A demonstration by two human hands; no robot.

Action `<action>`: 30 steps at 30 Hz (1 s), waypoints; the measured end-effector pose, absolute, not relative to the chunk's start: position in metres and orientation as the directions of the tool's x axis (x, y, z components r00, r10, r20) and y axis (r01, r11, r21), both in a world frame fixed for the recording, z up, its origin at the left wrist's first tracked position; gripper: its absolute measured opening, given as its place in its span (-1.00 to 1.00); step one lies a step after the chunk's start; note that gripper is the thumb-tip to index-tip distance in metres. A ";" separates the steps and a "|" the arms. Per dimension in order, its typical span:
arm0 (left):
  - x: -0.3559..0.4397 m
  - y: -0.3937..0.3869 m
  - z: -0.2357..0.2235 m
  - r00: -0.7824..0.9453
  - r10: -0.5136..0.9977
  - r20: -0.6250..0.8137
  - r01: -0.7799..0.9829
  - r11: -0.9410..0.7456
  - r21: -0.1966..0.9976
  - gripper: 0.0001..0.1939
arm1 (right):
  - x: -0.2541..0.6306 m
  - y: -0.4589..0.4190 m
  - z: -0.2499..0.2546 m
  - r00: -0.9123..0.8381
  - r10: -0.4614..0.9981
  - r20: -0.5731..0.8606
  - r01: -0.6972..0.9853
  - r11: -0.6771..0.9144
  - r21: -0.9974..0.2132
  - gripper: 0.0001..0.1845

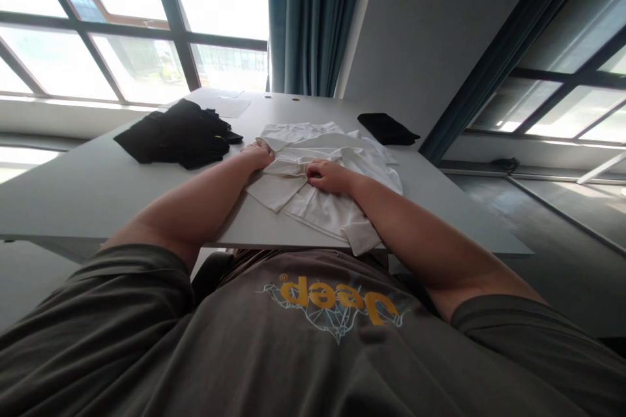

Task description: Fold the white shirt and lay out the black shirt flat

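A white shirt (337, 205) lies rumpled on the white table, one cuff hanging over the near edge. At the shirt's left side, my left hand (261, 154) is closed on the edge of the cloth; its fingertips are partly hidden. My right hand (331, 177) pinches a fold near the middle of the shirt, fingers bent together. Both hands rest low, close to the tabletop.
On the left of the table (161, 199) is a heap of black clothing (178, 133). A folded black cloth (386, 128) lies at the right back. Sheets of paper (229, 107) are at the far end, before a blue curtain (313, 19) and windows.
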State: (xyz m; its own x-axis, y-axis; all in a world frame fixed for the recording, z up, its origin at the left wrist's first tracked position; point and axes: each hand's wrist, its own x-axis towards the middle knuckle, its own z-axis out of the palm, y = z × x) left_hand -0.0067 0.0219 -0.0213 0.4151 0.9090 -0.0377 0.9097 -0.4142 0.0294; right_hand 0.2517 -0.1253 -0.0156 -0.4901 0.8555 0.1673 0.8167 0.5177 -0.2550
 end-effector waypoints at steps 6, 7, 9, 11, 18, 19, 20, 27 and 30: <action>0.000 0.009 -0.014 0.326 0.943 -0.064 0.945 -0.324 0.041 -0.14 | 0.253 -0.124 -0.017 -0.499 0.850 0.171 0.813 0.527 -0.248 -0.91; 0.001 0.008 -0.013 0.327 0.943 -0.065 0.945 -0.325 0.039 -0.14 | 0.254 -0.123 -0.017 -0.500 0.849 0.172 0.812 0.529 -0.248 -0.91; 0.000 0.008 -0.013 0.325 0.943 -0.067 0.946 -0.324 0.036 -0.13 | 0.254 -0.123 -0.017 -0.503 0.846 0.175 0.808 0.532 -0.251 -0.91; 0.000 0.008 -0.013 0.326 0.943 -0.067 0.945 -0.324 0.035 -0.13 | 0.254 -0.124 -0.017 -0.501 0.847 0.175 0.808 0.531 -0.257 -0.92; -0.002 0.011 -0.014 0.333 0.941 -0.062 0.943 -0.331 0.037 -0.15 | 0.253 -0.125 -0.016 -0.495 0.849 0.184 0.800 0.528 -0.286 -0.91; -0.002 0.011 -0.014 0.337 0.940 -0.059 0.941 -0.336 0.029 -0.14 | 0.253 -0.125 -0.016 -0.495 0.849 0.185 0.800 0.528 -0.286 -0.91; -0.002 0.012 -0.015 0.342 0.938 -0.054 0.940 -0.341 0.018 -0.13 | 0.253 -0.125 -0.016 -0.494 0.849 0.185 0.800 0.528 -0.284 -0.90; -0.001 0.016 -0.019 0.352 0.936 -0.033 0.936 -0.352 -0.001 -0.11 | 0.253 -0.125 -0.016 -0.490 0.854 0.176 0.806 0.521 -0.282 -0.91; 0.000 0.016 -0.018 0.333 0.941 -0.052 0.943 -0.332 0.029 -0.16 | 0.252 -0.125 -0.017 -0.478 0.860 0.177 0.810 0.510 -0.290 -0.93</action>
State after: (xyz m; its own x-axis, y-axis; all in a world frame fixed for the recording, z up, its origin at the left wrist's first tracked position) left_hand 0.0001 0.0165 -0.0181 0.3331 0.9415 -0.0520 0.9428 -0.3319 0.0294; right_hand 0.2524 -0.1254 -0.0167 -0.4782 0.8603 0.1766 0.8101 0.5097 -0.2896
